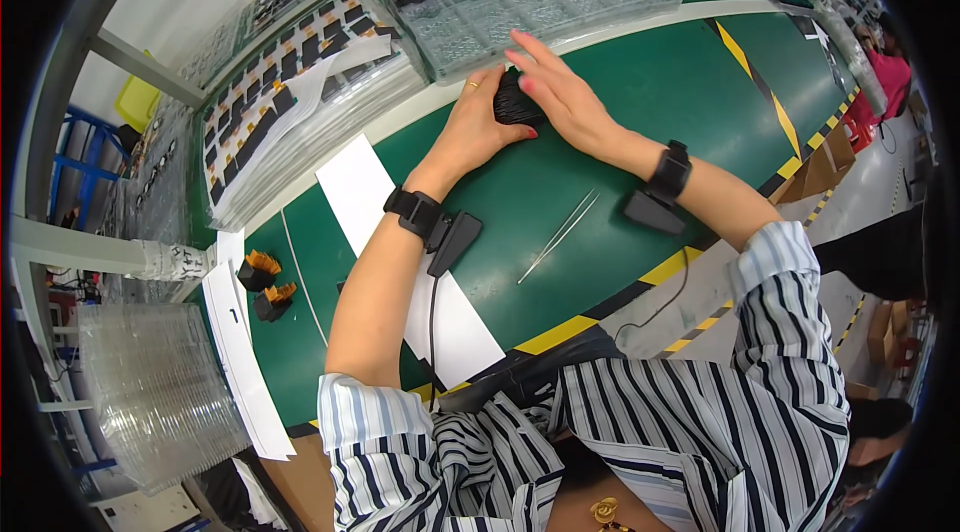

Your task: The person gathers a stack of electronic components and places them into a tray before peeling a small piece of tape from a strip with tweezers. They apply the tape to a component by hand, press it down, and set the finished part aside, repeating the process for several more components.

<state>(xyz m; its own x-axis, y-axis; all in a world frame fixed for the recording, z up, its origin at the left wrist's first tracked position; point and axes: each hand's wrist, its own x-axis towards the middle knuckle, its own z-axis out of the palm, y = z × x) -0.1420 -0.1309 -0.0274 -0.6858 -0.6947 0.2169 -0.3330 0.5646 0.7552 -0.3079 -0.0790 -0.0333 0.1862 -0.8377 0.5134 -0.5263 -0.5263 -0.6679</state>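
Near the far edge of the green work surface (590, 262), a stack of thin black pieces (514, 104) stands with its ribbed edges showing. My left hand (476, 122) curls round its left side, thumb at the near edge. From the right, my right hand (566, 100) lies against the stack with its fingers stretched out and apart. Part of the stack is hidden by my fingers. Closer to me, a pair of metal tweezers (556, 238) lies on the green surface, touched by neither hand.
Clear plastic trays (540, 2) stand beyond my hands. Stacked trays of black and orange parts (290, 82) are at left, near two small black-and-orange parts (272, 302). White paper strips (350, 192) lie under my left arm. Yellow-black tape (560, 334) marks the near edge.
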